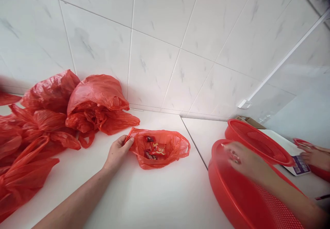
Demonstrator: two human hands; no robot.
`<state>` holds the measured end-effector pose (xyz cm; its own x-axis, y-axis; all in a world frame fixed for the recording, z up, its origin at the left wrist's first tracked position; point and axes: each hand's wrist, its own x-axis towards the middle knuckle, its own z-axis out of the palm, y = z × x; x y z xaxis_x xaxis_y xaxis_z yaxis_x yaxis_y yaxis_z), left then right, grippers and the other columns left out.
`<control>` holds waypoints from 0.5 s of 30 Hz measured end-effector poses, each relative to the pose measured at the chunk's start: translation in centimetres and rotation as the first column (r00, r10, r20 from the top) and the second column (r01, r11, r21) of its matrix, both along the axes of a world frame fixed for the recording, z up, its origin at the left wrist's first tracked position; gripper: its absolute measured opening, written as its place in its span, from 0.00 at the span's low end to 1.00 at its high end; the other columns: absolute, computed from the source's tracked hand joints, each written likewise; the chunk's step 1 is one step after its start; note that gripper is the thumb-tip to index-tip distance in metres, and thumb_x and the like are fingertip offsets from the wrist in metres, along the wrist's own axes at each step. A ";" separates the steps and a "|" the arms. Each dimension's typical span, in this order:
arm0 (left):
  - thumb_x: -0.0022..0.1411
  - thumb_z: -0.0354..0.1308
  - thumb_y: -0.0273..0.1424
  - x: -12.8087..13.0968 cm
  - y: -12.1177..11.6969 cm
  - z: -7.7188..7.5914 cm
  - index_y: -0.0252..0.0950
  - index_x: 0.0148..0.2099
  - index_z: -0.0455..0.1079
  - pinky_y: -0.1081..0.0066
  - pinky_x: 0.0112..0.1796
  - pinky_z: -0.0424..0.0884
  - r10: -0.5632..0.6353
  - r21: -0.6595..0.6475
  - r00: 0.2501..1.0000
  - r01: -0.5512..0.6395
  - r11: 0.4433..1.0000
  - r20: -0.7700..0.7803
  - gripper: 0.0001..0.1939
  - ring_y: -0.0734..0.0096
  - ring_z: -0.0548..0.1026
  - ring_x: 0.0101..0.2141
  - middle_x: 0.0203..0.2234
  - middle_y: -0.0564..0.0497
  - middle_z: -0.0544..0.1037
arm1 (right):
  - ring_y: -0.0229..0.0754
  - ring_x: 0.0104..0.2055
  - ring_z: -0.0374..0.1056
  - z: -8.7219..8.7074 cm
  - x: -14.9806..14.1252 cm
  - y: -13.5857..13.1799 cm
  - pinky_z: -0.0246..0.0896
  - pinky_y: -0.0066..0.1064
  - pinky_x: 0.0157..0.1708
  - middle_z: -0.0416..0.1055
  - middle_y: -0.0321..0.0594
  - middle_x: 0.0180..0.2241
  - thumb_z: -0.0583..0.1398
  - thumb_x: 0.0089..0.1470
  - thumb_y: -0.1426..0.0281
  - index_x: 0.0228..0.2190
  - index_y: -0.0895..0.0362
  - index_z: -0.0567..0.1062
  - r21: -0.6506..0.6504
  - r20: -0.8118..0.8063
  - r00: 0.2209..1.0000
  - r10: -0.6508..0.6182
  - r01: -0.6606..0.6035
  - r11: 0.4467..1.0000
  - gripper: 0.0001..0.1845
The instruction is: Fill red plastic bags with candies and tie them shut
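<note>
L hand (119, 151) out front, forearm slanting up from bottom edge L of ctr, back of hand up; thumb and fingers pinch the L end of the rim of a red plastic carrier bag (152, 164). Grip on thin film only, wrist roughly in line w/ forearm. Bag sits on white table (144, 201), mouth open upward, a few wrapped sweets (160, 149) inside: one red w/ gold and white print, others darker.

R hand (242, 160) blurred, above the near red plastic basket (218, 187), R of bag and well apart from it. Forearm comes in from lower R corner, crossing over the basket; fingers point L, curled round small red-and-white wrapped pieces (234, 157); exact no. can't be told. Basket has solid rim, perforated mesh lower R.

Behind it, a second red basket (263, 143), mesh base. Co-worker's hand (316, 157) at far R edge, beside a purple-and-white printed sheet (301, 165).

L side: heap of filled red plastic bags (96, 90) by the tiled wall (154, 67). Table seam runs btwn open bag and near basket.
</note>
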<state>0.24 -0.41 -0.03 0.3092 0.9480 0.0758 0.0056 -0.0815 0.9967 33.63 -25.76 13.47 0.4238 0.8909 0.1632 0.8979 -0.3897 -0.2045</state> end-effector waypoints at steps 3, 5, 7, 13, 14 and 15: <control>0.54 0.57 0.49 0.0 -0.1 0.1 0.36 0.30 0.68 0.72 0.30 0.68 0.003 0.014 1.000 -0.003 1.000 0.002 0.19 0.66 0.73 0.28 0.25 0.52 0.76 | 0.47 0.45 0.69 3.2 -3.4 4.1 0.64 0.36 0.38 0.69 0.41 0.48 0.52 0.52 0.70 0.46 0.48 0.66 0.020 0.072 0.992 0.101 -0.102 0.995 0.18; 0.53 0.58 0.50 0.0 -0.1 0.3 0.36 0.29 0.69 0.72 0.29 0.68 0.011 0.025 1.000 -0.011 1.000 0.002 0.20 0.66 0.73 0.27 0.24 0.52 0.76 | 0.45 0.44 0.68 3.6 -5.9 7.2 0.63 0.34 0.39 0.69 0.38 0.48 0.52 0.53 0.72 0.48 0.48 0.65 -0.011 0.090 0.956 0.281 -0.281 0.960 0.20; 0.51 0.59 0.51 -0.1 -0.2 0.5 0.36 0.29 0.69 0.72 0.28 0.67 0.019 0.035 1.000 -0.019 0.999 0.001 0.21 0.66 0.72 0.26 0.22 0.52 0.75 | 0.44 0.46 0.68 2.9 -8.2 10.2 0.63 0.35 0.42 0.69 0.37 0.48 0.54 0.52 0.74 0.48 0.49 0.65 -0.034 0.131 0.878 0.459 -0.459 0.888 0.21; 0.53 0.57 0.51 -0.3 -0.1 0.6 0.36 0.27 0.67 0.73 0.26 0.66 0.018 0.046 1.000 -0.017 0.999 -0.011 0.21 0.68 0.71 0.25 0.21 0.53 0.74 | 0.46 0.50 0.65 2.5 -10.9 13.7 0.64 0.36 0.44 0.65 0.40 0.53 0.62 0.50 0.67 0.53 0.50 0.63 -0.073 0.196 0.726 0.659 -0.659 0.749 0.28; 0.53 0.57 0.51 -0.2 0.0 0.5 0.36 0.28 0.67 0.73 0.27 0.66 0.015 0.044 1.000 -0.015 0.999 -0.011 0.21 0.68 0.71 0.25 0.22 0.53 0.74 | 0.45 0.49 0.66 3.0 -10.5 13.1 0.64 0.36 0.44 0.66 0.40 0.53 0.61 0.52 0.65 0.52 0.50 0.65 -0.045 0.202 0.764 0.613 -0.618 0.785 0.25; 0.53 0.57 0.50 -0.2 0.0 0.4 0.36 0.28 0.67 0.73 0.28 0.66 0.012 0.042 1.000 -0.012 0.999 -0.010 0.20 0.69 0.71 0.26 0.23 0.53 0.75 | 0.44 0.47 0.67 3.6 -10.0 12.1 0.64 0.35 0.43 0.68 0.38 0.50 0.59 0.54 0.63 0.50 0.49 0.67 -0.013 0.199 0.817 0.540 -0.549 0.836 0.20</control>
